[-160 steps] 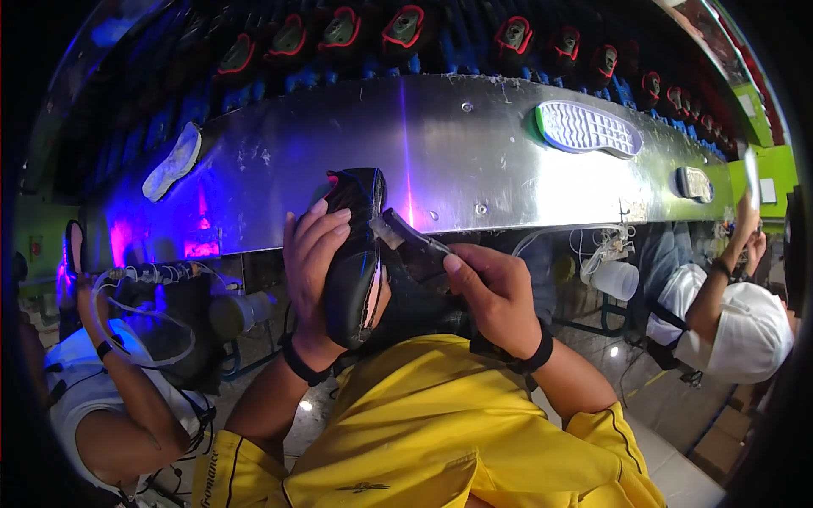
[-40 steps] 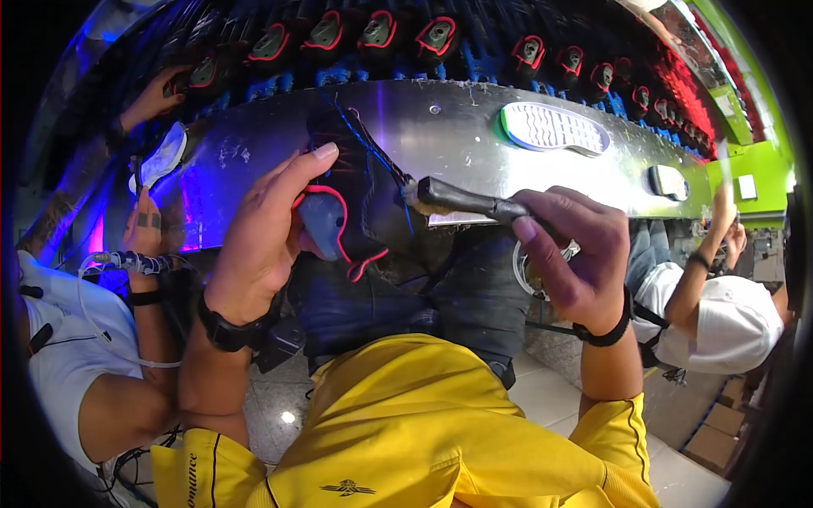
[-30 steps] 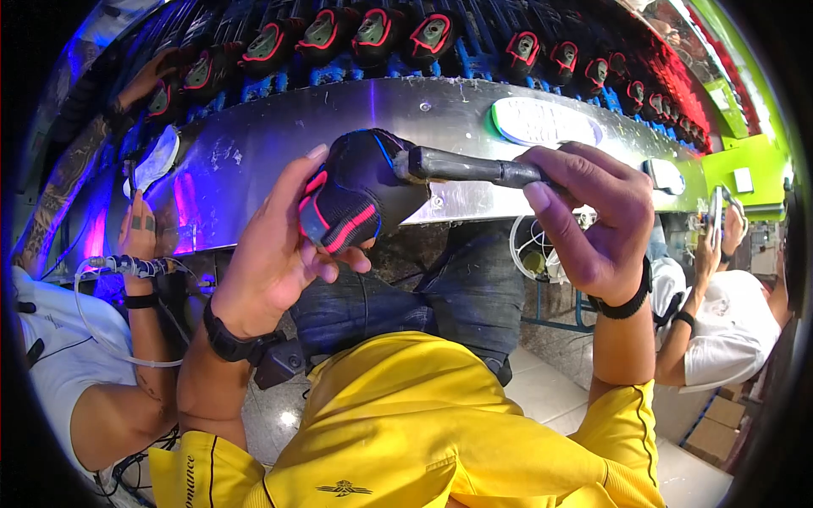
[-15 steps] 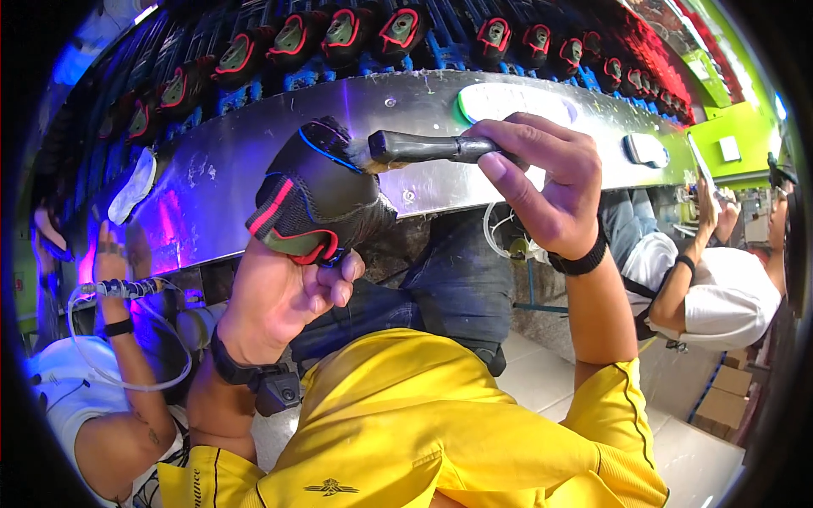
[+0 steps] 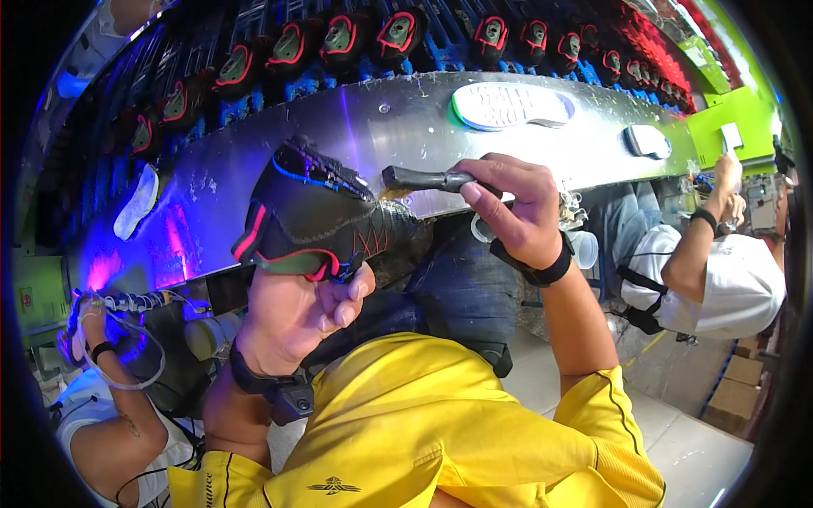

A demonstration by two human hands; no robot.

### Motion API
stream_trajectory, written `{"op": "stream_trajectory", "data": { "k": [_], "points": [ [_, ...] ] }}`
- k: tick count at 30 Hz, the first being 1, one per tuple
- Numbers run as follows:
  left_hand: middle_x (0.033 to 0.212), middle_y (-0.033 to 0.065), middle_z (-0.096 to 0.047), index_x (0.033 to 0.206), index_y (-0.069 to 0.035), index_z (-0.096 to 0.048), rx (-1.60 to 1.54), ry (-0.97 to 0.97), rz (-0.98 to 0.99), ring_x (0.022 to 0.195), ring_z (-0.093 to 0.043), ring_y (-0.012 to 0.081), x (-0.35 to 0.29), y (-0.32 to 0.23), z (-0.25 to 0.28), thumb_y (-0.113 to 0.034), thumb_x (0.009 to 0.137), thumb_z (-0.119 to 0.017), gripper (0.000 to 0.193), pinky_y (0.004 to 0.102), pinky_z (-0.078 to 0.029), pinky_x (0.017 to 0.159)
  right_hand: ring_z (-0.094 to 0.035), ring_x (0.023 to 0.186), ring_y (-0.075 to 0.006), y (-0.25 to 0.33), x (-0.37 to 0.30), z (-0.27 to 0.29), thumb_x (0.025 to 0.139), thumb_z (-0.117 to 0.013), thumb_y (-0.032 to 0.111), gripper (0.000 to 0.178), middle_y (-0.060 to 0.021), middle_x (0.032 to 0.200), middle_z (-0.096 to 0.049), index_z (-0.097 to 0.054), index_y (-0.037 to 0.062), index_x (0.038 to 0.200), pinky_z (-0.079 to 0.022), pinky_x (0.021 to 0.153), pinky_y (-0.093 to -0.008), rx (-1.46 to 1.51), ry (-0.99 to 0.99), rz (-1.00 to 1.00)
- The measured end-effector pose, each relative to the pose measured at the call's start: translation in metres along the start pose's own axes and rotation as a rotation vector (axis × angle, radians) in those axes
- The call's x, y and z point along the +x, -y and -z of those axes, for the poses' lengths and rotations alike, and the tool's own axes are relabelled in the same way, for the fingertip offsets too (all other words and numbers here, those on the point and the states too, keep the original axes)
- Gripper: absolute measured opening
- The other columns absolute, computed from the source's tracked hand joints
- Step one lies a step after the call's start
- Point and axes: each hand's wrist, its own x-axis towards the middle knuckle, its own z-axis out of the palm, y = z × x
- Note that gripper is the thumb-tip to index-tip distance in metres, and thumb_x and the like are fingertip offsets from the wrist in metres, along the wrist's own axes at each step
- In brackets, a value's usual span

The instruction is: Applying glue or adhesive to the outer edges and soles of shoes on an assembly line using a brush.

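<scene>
My left hand [image 5: 309, 305] is closed around the heel and ankle opening of a black shoe upper [image 5: 318, 212] with red and blue trim, held tilted with its underside edge turned up. Red lacing shows along its near side. My right hand [image 5: 512, 203] pinches the dark handle of a brush [image 5: 423, 179]. The pale bristles touch the lower edge of the upper, toward its toe end. Part of my left hand's grip is hidden behind the shoe.
A metal ledge [image 5: 279, 127] runs across, bearing white soles [image 5: 514, 105] [image 5: 648, 141] [image 5: 137, 203]. Beyond it stand several black shoe uppers [image 5: 398, 34] on blue racks. A small translucent cup [image 5: 582, 249] is right of my wrist. Co-workers in white shirts [image 5: 720, 279] [image 5: 114, 406] work at both sides.
The shoe upper has turned, so more of its laced side shows. The brush has moved slightly down and right along its edge. The left co-worker's hand has moved onto a hose.
</scene>
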Motion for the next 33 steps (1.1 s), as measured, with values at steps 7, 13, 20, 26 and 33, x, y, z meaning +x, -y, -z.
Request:
{"op": "stream_trajectory", "data": {
  "k": [7,13,20,26,33],
  "points": [
    [0.124,0.0326,-0.073,0.146,0.010,-0.058,0.014,0.107,-0.077,0.100,-0.077,0.0409,0.021,-0.010,0.001,-0.055,0.101,-0.045,0.080,0.0474,-0.062,0.094,-0.071,0.077,-0.0192,-0.004,-0.002,-0.007,0.100,-0.075,0.016,0.025,-0.0125,0.084,-0.076,-0.079,-0.0060,0.112,-0.053,0.071,-0.0330,0.086,-0.018,-0.414],
    [0.138,0.0269,-0.071,0.154,0.006,-0.053,0.157,0.247,-0.126,0.116,-0.075,0.0364,0.062,-0.037,0.016,-0.029,0.096,-0.055,0.068,0.0456,-0.059,0.107,-0.067,0.065,-0.0376,0.010,-0.012,-0.007,0.096,-0.076,0.016,0.019,-0.0187,0.079,-0.067,-0.077,-0.0009,0.104,-0.051,0.060,-0.0413,-0.180,-0.168,-0.182],
    [0.138,0.0182,-0.071,0.151,0.005,-0.056,0.718,0.048,-0.431,0.120,-0.073,0.0257,0.129,-0.077,-0.072,-0.016,0.095,-0.059,0.060,0.0390,-0.057,0.108,-0.066,0.064,-0.0221,-0.011,-0.031,0.022,0.098,-0.078,0.011,0.021,-0.0145,0.080,-0.072,-0.077,-0.0045,0.112,-0.050,0.061,-0.0336,-0.080,-0.400,-0.267],
    [0.129,0.0167,-0.075,0.142,-0.004,-0.066,1.795,-0.387,-0.846,0.118,-0.073,0.0264,0.265,-0.162,-0.173,-0.030,0.076,-0.091,0.075,0.0394,-0.058,0.101,-0.064,0.071,-0.0114,-0.020,-0.046,0.034,0.101,-0.076,0.009,0.019,-0.0090,0.079,-0.072,-0.077,-0.0066,0.111,-0.050,0.067,-0.0287,0.067,-0.571,-0.434],
    [0.117,0.0133,-0.079,0.122,-0.010,-0.077,2.363,-0.624,-0.925,0.111,-0.076,0.0307,0.420,-0.206,-0.186,-0.041,0.074,-0.091,0.059,0.0400,-0.059,0.096,-0.069,0.072,-0.0184,-0.038,-0.060,0.032,0.099,-0.077,0.008,0.018,-0.0139,0.083,-0.074,-0.076,-0.0057,0.111,-0.052,0.069,-0.0308,0.040,-0.580,-0.478]
  ]
}}
